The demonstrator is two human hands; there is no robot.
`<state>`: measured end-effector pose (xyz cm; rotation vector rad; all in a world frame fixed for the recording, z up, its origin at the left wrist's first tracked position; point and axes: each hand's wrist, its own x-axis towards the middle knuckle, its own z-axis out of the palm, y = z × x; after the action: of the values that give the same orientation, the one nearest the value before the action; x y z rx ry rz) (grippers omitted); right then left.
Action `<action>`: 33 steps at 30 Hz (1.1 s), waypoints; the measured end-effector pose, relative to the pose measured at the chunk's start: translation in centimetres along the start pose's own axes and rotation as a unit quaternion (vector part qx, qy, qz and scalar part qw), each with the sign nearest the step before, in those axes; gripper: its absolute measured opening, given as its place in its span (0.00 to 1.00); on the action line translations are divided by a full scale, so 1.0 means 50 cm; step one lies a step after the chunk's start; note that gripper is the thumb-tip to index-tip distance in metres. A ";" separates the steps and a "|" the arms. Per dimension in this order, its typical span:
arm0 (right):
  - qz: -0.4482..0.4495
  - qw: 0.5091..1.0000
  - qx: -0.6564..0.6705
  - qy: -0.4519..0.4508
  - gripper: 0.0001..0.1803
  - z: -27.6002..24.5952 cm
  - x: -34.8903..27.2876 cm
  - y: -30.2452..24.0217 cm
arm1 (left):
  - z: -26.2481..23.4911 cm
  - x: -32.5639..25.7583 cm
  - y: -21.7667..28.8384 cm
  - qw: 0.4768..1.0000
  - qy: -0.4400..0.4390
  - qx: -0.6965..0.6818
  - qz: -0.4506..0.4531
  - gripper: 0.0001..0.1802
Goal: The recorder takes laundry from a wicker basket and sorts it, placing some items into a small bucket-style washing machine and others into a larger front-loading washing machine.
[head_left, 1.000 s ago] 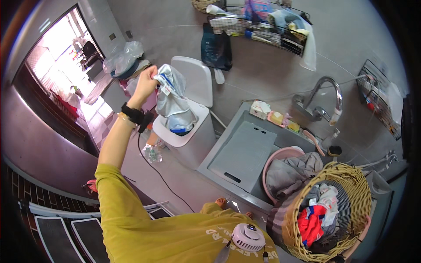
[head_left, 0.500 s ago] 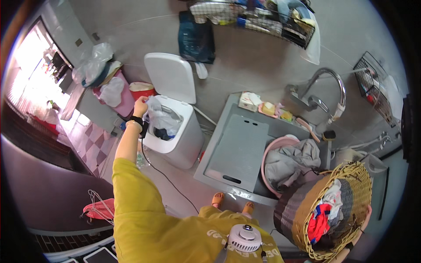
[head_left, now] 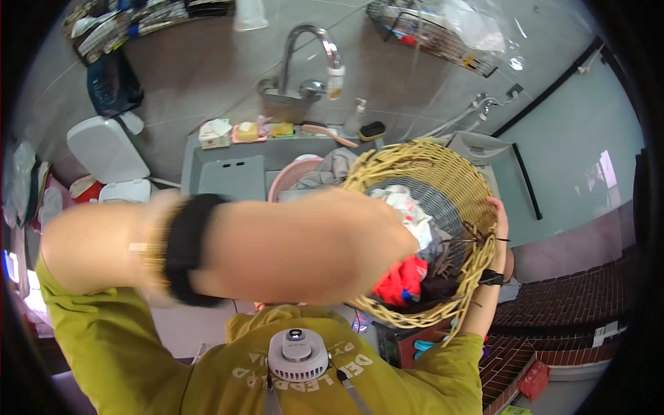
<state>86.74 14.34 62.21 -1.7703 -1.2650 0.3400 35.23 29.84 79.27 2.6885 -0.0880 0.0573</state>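
A large wicker basket (head_left: 436, 162) with a yellow rim is tilted toward me on my right. White, grey and red clothes (head_left: 402, 280) lie inside it. Around the basket's right rim, my right hand (head_left: 499, 218) is closed, a dark band on its wrist. My left hand (head_left: 360, 238) reaches across in front of me to the basket's left side, over the clothes. Motion smears it and its fingers are hidden, so I cannot tell whether it holds anything. A black band and a bracelet circle that wrist.
Behind the basket stands a grey sink (head_left: 207, 162) with a washboard, a pink basin (head_left: 283, 181) of grey cloth and a curved faucet (head_left: 309, 52). A small white washing machine (head_left: 107, 149) with its lid up is at the left. A glass panel (head_left: 574, 159) is at the right.
My left hand has left the white machine and the translucent bag in its opening, swinging right to the basket. My view has turned right. The right hand still holds the basket.
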 end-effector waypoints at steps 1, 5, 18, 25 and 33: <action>-0.011 1.000 -0.013 -0.008 0.23 0.011 0.005 -0.023 | 0.015 0.052 0.018 0.997 -0.070 0.001 -0.014 0.11; 0.041 0.995 0.090 0.023 0.19 0.029 -0.016 -0.086 | 0.105 0.235 0.002 0.972 -0.233 -0.013 -0.003 0.08; -0.005 0.994 0.106 -0.004 0.19 0.027 -0.010 -0.081 | -0.013 0.189 0.057 0.981 -0.149 0.004 -0.121 0.16; -0.024 0.997 0.064 -0.034 0.20 -0.008 0.004 0.031 | -0.181 -0.271 0.152 0.819 0.459 0.017 -0.344 0.24; 0.131 0.950 0.282 -0.002 0.19 0.010 0.004 -0.018 | -0.077 -0.722 0.058 0.655 0.495 -0.093 -0.563 0.25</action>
<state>85.95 14.80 62.71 -1.4310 -0.8183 0.7738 -1.09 30.81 82.02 1.6898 1.7192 0.9910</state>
